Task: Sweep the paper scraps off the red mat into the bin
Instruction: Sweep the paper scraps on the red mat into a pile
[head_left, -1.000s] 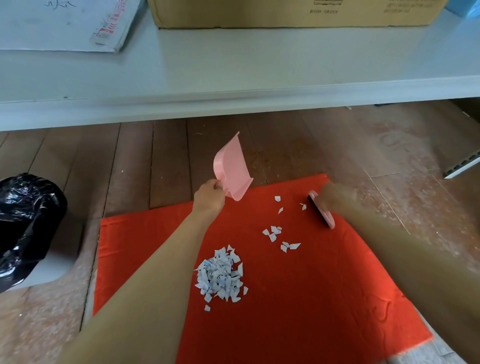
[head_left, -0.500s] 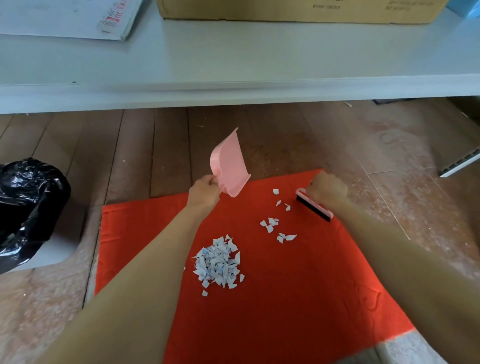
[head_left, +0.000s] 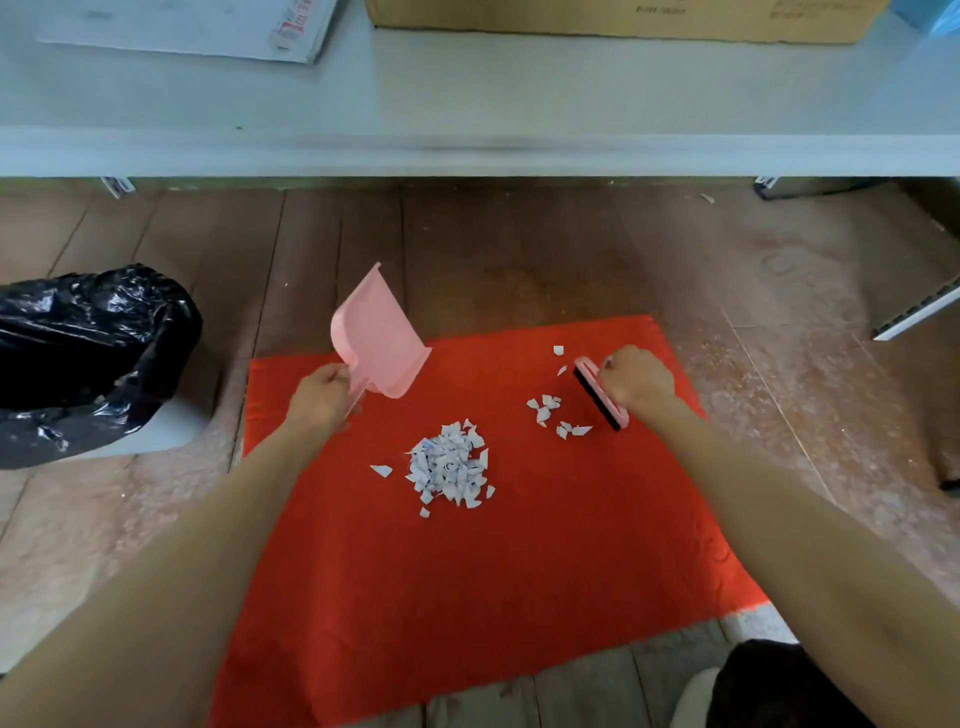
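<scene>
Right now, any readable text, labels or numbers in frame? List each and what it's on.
Nothing reads clearly.
Cardboard box: dark printed lines, too blurred to read.
White papers, top left: red and blue print, too blurred.
Paper scraps: bluish marks, too small.
Pink dustpan, brush: no text seen.

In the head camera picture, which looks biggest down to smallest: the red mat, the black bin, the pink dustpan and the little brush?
Largest to smallest:
1. red mat
2. black bin, though the picture edge cuts it off
3. pink dustpan
4. brush, partly hidden under the right hand
</scene>
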